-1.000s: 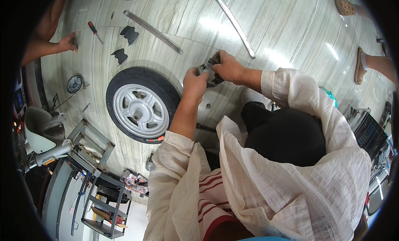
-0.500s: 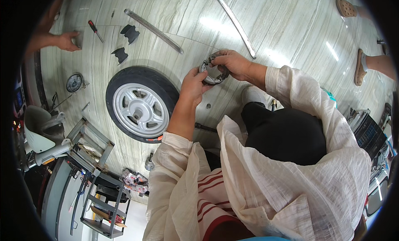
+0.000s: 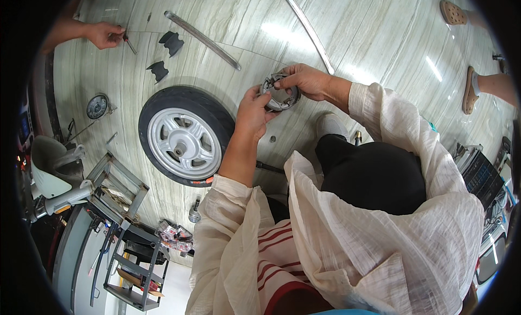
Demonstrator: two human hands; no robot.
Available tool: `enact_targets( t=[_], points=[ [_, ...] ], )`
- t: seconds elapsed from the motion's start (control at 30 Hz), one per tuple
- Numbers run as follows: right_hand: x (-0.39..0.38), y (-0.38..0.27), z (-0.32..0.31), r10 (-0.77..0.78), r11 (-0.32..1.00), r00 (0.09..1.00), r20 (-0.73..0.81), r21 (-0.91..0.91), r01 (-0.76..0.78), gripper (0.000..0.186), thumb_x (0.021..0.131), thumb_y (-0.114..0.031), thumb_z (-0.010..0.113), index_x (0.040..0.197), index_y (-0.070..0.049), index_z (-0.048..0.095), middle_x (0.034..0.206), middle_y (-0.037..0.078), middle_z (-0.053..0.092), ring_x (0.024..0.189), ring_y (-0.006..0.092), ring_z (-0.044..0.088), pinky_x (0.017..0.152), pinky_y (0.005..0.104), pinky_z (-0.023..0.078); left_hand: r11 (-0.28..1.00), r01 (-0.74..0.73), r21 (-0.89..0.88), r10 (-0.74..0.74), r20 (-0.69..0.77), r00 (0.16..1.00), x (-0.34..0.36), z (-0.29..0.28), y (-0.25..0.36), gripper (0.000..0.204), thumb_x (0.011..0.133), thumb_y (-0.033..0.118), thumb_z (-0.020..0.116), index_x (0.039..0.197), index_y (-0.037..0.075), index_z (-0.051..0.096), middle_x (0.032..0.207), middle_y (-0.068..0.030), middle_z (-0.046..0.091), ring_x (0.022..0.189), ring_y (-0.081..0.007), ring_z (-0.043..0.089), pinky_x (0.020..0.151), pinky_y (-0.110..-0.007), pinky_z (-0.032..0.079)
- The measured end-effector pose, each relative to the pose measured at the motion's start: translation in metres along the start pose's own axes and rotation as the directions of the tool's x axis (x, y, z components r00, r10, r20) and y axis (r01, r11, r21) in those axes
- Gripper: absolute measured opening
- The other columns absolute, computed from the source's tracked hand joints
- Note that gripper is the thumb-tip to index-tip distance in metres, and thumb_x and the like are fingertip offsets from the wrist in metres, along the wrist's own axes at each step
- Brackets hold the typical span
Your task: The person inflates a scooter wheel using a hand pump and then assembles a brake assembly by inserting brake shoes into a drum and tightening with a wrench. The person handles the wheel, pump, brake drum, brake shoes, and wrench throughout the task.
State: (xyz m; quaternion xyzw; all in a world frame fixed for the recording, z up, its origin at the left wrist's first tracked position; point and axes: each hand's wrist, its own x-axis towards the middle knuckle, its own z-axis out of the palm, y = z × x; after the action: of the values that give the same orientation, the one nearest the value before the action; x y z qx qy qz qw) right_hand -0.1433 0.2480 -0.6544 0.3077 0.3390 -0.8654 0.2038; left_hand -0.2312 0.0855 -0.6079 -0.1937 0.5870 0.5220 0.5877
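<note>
My left hand (image 3: 255,109) and my right hand (image 3: 304,84) hold a ring-shaped pair of brake shoes (image 3: 283,103) between them, just above the floor. My left fingers grip its left side; my right thumb and fingers grip the upper right of it. A wheel with a black tyre (image 3: 216,116) and silver rim (image 3: 163,131) lies flat to the left of my left forearm. A small metal nut (image 3: 273,138) is on the floor below the brake shoes.
Another person's hand (image 3: 106,35) holds a screwdriver (image 3: 131,45). Two metal bars (image 3: 203,40) (image 3: 305,28), black rubber pieces (image 3: 171,43) and a round metal part (image 3: 97,106) lie around. Someone's sandalled feet (image 3: 469,90) are at right; metal racks (image 3: 138,271) at lower left.
The brake shoes have turned into a more open ring view between my hands, with my right hand shifted slightly rightward. The other person's hand has moved right onto the screwdriver.
</note>
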Motion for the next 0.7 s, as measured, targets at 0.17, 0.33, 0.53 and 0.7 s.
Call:
enact_targets(
  t=[0.17,0.33,0.53,0.7],
  points=[
    [0.0,-0.001,-0.002,0.009,0.999,1.0,0.002,-0.033,-0.009,0.01,0.084,-0.009,0.07,0.091,-0.001,0.069,0.083,0.002,0.067,0.072,0.0086,0.056,0.066,0.0222,0.043,0.999,-0.021,-0.027,0.021,-0.005,1.0,-0.001,0.001,-0.001,0.039,0.097,0.008,0.048,0.134,0.0,0.038,0.116,-0.0152,0.06,0.1,-0.0257,0.065,0.082,-0.04,0.057],
    [-0.001,0.005,-0.009,0.039,0.999,0.999,0.005,0.021,-0.039,0.011,0.086,-0.012,0.07,0.089,-0.002,0.069,0.08,0.001,0.066,0.071,0.0086,0.055,0.067,0.0229,0.044,0.996,-0.081,-0.04,0.082,0.021,0.996,-0.001,0.002,-0.001,0.039,0.097,0.006,0.049,0.134,0.001,0.039,0.114,-0.015,0.061,0.099,-0.0247,0.065,0.081,-0.039,0.057],
    [-0.01,-0.003,-0.001,0.002,0.995,0.999,0.038,0.099,-0.006,0.012,0.086,-0.012,0.069,0.093,-0.001,0.068,0.085,0.002,0.066,0.076,0.0097,0.054,0.069,0.0242,0.041,0.995,-0.08,-0.058,0.081,0.031,0.996,0.001,0.003,-0.001,0.038,0.098,0.006,0.048,0.135,0.002,0.039,0.115,-0.0152,0.061,0.101,-0.0245,0.065,0.083,-0.039,0.057],
    [-0.009,0.004,-0.004,-0.022,0.986,1.0,0.019,0.165,0.018,0.013,0.085,-0.013,0.071,0.092,-0.001,0.068,0.084,0.002,0.066,0.073,0.0103,0.053,0.071,0.0248,0.042,0.992,-0.084,-0.089,0.091,0.083,0.992,0.006,-0.003,-0.003,0.039,0.098,0.006,0.048,0.135,0.002,0.038,0.119,-0.0162,0.059,0.104,-0.0255,0.064,0.085,-0.04,0.057]
  ],
)
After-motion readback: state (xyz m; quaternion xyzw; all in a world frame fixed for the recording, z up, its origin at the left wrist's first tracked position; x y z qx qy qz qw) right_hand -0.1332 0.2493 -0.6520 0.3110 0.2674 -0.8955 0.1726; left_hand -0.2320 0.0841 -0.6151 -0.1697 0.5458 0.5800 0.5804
